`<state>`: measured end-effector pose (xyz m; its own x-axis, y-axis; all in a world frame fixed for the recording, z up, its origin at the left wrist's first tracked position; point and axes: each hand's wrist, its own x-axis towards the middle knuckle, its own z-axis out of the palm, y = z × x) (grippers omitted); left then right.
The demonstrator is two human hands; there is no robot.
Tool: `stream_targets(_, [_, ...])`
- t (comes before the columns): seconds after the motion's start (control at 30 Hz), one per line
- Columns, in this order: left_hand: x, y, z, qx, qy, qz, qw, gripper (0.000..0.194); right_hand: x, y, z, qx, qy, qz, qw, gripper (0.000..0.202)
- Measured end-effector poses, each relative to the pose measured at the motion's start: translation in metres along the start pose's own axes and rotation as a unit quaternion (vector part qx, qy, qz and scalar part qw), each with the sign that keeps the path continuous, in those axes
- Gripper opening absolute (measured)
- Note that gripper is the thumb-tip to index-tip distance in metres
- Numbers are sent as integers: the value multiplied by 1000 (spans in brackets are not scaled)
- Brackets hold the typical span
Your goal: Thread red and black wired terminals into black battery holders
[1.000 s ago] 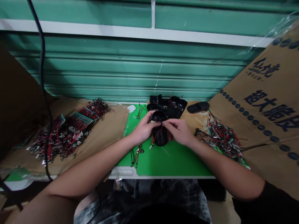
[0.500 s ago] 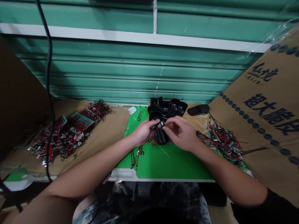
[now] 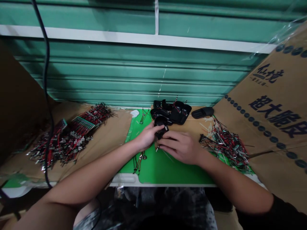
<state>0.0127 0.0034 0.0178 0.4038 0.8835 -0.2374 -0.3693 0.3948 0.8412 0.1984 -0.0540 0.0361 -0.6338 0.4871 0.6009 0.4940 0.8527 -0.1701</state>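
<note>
Near the middle of the green work surface (image 3: 177, 169), my left hand (image 3: 147, 136) grips a black plastic housing (image 3: 161, 121) with a round cup at its top, the thumb lying over it. My right hand (image 3: 181, 147) is closed over the lower part of the same housing and hides most of it. A small wire end (image 3: 157, 149) shows just below the right fingertips. Right behind the hands sit several more black housings (image 3: 178, 112) with thin red and black wires.
A large pile of red and black wired parts (image 3: 69, 143) covers cardboard at the left. Another wire pile (image 3: 230, 145) lies right, near a black shell (image 3: 202, 112). Loose wired pieces (image 3: 139, 162) lie front centre. A cardboard box (image 3: 271, 111) stands right; a dark cable (image 3: 45, 80) hangs left.
My right hand has moved down and a little left, with its fingers now over the lower part of the housing. My left hand still holds it. The view has shifted slightly.
</note>
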Motion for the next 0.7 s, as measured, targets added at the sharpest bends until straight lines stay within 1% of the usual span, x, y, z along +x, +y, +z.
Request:
stream_targets(0.07, [1, 0, 0, -5, 0, -4, 1000, 44, 1, -1, -2, 2, 17, -2, 1000, 22])
stream_targets(0.13, [2, 0, -1, -9, 0, -2, 1000, 45, 2, -1, -5, 28, 43, 17, 999, 21])
stream_targets(0.2, [3, 0, -2, -9, -1, 5, 1000, 44, 2, 0, -8, 79, 74, 69, 992, 17])
stream_targets(0.23, [3, -1, -3, -7, -3, 8, 1000, 44, 3, 1, -9, 114, 92, 111, 983, 14])
stream_targets(0.27, [4, -1, -3, -3, -7, 8, 1000, 43, 3, 2, -10, 156, 107, 162, 968, 11])
stream_targets(0.3, [4, -1, -5, 3, -11, 9, 1000, 43, 4, 4, -11, 207, 119, 217, 947, 12])
stream_targets(0.37, [4, -1, -7, 21, -22, 10, 999, 43, 6, 8, -13, 310, 134, 310, 889, 21])
stream_targets(0.4, [4, -1, -8, 34, -28, 13, 999, 42, 8, 10, -14, 352, 143, 339, 861, 26])
stream_targets(0.43, [4, -1, -9, 50, -35, 16, 998, 41, 9, 12, -14, 383, 152, 355, 839, 30])
stream_targets(0.47, [3, -1, -10, 67, -46, 20, 997, 40, 10, 13, -14, 402, 163, 361, 826, 32])
stream_targets(0.5, [3, -2, -10, 86, -58, 24, 994, 38, 11, 15, -14, 410, 176, 363, 818, 34])
stream_targets(0.6, [1, -2, -9, 144, -93, 37, 984, 38, 12, 17, -11, 409, 198, 371, 810, 35])
stream_targets(0.7, [-1, -4, -7, 185, -122, 46, 974, 46, 11, 19, -5, 397, 203, 384, 809, 36])
